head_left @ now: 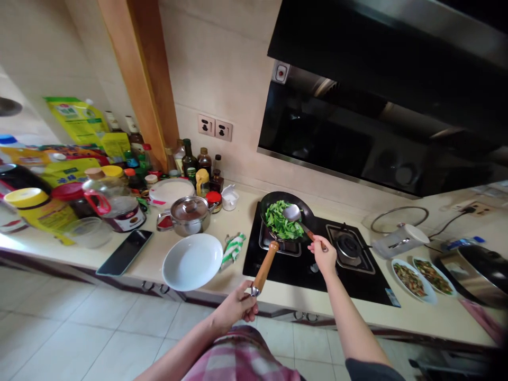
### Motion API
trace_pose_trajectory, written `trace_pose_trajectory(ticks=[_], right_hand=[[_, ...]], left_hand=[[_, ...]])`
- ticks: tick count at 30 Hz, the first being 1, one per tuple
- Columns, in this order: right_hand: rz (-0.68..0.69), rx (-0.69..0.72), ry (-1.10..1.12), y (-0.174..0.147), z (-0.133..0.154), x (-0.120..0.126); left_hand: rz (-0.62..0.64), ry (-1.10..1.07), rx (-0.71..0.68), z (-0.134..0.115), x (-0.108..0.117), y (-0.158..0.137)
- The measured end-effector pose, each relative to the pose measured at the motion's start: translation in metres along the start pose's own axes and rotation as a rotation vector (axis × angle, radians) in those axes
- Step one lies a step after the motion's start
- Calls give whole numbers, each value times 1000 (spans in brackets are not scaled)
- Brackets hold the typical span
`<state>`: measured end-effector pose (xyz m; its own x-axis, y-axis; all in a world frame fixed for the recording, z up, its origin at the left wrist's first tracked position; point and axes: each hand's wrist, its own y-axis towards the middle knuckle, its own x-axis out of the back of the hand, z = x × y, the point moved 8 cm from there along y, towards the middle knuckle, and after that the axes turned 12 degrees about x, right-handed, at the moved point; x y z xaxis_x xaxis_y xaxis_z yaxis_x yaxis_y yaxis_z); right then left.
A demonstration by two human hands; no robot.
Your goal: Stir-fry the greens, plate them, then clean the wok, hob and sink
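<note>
The person's right hand [324, 258] is gripping the wooden handle of a ladle [292, 212], its fingers curled shut around it. The left hand [243, 304], nearer the body, is holding the metal-tipped end of the wok handle [264, 269] in bent fingers. From that hand the handle is running forward to a black wok [304, 202], which is sitting on a burner ahead of the left hand and just left of the right. The ladle's bowl is lying over chopped greens [278, 219] in the wok. A second burner [349, 246] is standing bare to the right of the right hand, on the same black cooktop [283, 272]. Ahead and left of the left hand, a striped cloth [233, 247] and a white dish [192, 262] are resting on the surface [240, 217]; a lidded pot [191, 219] is standing beyond the dish, and a phone [125, 253] is lying farther left. Well to the right of the right hand, two plates of food [431, 297] are sitting near a large dark-lidded cooker [482, 270].
</note>
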<state>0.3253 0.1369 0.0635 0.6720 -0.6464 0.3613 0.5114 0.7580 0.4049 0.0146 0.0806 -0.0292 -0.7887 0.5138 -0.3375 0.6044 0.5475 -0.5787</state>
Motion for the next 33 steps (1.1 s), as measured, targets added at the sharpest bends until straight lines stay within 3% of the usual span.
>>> trace_pose_trajectory(ticks=[4, 7, 11, 13, 16, 19, 23, 27, 30, 33], right_hand=[[234, 444, -341, -35, 37, -5], [396, 596, -572, -69, 39, -25], [427, 497, -603, -93, -2, -35], [370, 317, -612, -88, -39, -21], [331, -76, -772, -71, -109, 13], [439, -308, -878, -54, -159, 25], [579, -244, -887, -42, -180, 8], [652, -146, -849, -37, -182, 0], [725, -47, -782, -34, -183, 2], [749, 71, -652, -33, -182, 5]], left_hand=[[30, 17, 29, -1, 3, -1], [38, 33, 32, -3, 5, -2], [28, 41, 40, -1, 3, -2], [31, 31, 51, 1, -1, -2], [10, 32, 62, 3, -8, -2], [-50, 3, 104, 7, -10, -6], [-84, -110, 94, 18, -6, -19], [-261, -254, 50, 43, 16, -34], [-398, -383, 31, 77, 31, -47], [-577, -404, 76, 128, 47, -68]])
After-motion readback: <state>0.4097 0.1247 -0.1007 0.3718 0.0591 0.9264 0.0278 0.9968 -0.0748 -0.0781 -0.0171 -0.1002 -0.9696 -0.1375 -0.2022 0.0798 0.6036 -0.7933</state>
